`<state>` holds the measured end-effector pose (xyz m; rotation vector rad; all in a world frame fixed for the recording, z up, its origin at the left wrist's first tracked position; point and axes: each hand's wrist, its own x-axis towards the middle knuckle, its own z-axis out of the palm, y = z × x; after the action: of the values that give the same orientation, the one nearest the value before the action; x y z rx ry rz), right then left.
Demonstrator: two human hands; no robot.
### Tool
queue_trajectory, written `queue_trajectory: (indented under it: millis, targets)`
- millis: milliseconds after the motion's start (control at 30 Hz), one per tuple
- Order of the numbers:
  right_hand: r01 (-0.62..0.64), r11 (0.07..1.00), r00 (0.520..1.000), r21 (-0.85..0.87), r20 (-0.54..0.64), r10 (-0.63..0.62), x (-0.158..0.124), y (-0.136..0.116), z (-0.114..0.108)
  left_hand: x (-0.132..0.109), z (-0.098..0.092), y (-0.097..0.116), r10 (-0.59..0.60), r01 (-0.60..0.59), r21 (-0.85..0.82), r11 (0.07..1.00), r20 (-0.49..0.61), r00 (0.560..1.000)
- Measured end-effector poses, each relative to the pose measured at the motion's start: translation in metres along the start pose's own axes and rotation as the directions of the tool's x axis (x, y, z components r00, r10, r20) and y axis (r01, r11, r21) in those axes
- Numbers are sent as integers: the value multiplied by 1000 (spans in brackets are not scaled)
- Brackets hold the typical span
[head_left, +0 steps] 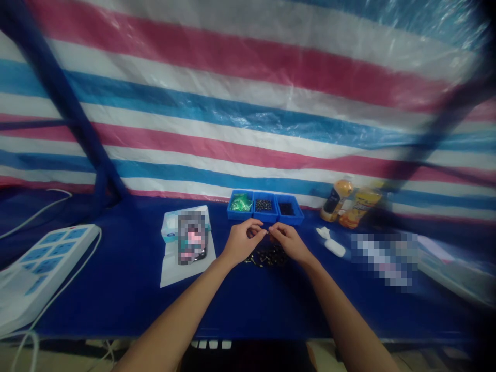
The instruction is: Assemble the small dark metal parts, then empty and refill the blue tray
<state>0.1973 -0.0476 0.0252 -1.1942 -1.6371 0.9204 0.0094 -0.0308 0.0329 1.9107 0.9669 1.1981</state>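
my left hand (243, 242) and right hand (290, 242) meet fingertip to fingertip above the tabletop (256, 310), each grip narrow, pinched on what looks like one shared small piece (267, 232), too tiny for me to make out. at six o'clock from that pinch, close below my fingers, lies a loose pile of dark, shiny parts (267, 257). toward twelve, three blue bins stand side by side: the left bin (239, 215) at eleven holds green packets, the middle bin (265, 217) at twelve holds small glinting parts, and the right bin (291, 220) at one holds dark ones. i judge the work to be partway along: one piece is in hand, and the bins are well stocked. whether the pile is finished or waiting, i cannot tell, so i can't count what is done or left.
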Motion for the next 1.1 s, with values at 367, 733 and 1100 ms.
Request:
queue_trajectory:
  millis: [367, 733, 1100]
  targets:
    - [-106, 967, 966, 230, -205, 155, 8, 10, -3, 1, -1, 0, 8, -5, 137, 991, -22, 1000]
    - [44, 864, 989, -502, 145, 34, -4, 8, -26, 1, 0, -21, -58, 45, 357, 933, 24, 998]
    - [71, 742, 990, -666, 139, 30, -3, 14, -8, -3, 0, -18, -70, -18, 511, 860, 154, 986]
